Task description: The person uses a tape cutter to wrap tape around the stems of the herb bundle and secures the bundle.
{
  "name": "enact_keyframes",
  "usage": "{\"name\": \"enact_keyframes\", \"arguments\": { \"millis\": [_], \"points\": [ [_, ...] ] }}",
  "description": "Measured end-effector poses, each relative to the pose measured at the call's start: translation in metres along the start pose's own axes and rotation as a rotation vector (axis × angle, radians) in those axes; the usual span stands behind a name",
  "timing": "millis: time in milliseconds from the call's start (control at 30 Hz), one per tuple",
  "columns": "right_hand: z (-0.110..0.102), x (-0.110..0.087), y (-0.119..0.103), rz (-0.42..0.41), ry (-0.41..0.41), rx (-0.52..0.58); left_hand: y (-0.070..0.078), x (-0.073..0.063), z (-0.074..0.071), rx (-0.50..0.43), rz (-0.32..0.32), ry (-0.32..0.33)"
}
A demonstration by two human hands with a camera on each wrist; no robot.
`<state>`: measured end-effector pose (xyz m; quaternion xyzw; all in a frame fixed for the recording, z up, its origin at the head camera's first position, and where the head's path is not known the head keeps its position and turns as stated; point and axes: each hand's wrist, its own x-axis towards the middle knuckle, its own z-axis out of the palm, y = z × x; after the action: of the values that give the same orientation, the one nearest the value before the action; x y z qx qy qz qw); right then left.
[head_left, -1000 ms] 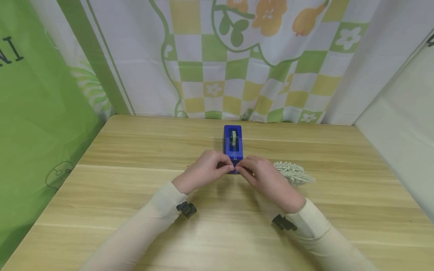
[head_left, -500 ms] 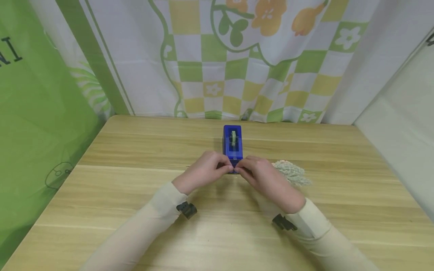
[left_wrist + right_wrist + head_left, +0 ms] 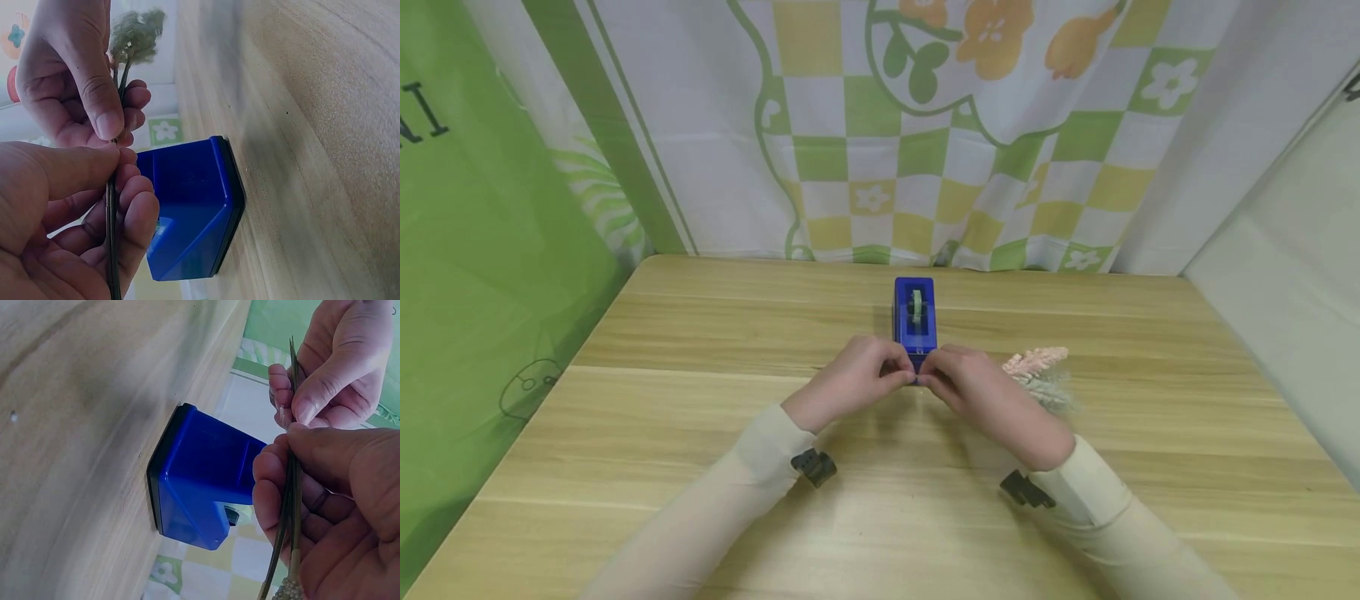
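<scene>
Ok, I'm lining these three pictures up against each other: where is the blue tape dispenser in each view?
Head: blue tape dispenser at table centre, just beyond the two hands.
Left wrist: lower centre, right of the fingers, base against the wooden table.
Right wrist: centre-left, left of the hands.
Shared landmark: the thin plant stems pinched by both hands beside it.

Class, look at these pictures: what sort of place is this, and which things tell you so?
Probably a craft corner set up indoors: a wooden table with a blue tape dispenser, dried flower stems held in both hands, and a flowered checked curtain hung behind.
</scene>
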<state>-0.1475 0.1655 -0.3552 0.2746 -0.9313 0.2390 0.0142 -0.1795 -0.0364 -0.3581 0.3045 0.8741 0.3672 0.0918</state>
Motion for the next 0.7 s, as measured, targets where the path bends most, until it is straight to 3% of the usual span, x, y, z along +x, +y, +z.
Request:
{"name": "enact_keyframes", "arguments": {
  "millis": [333,700],
  "points": [
    [0.0,0.002,0.0007,0.015,-0.029,0.013,-0.0002,0.0,0.0017,-0.004,-0.005,0.005],
    [0.0011,0.0042,0.0033,-0.037,-0.028,0.024,-0.0016,-0.0009,0.0023,0.021,-0.001,0.004]
  ]
}}
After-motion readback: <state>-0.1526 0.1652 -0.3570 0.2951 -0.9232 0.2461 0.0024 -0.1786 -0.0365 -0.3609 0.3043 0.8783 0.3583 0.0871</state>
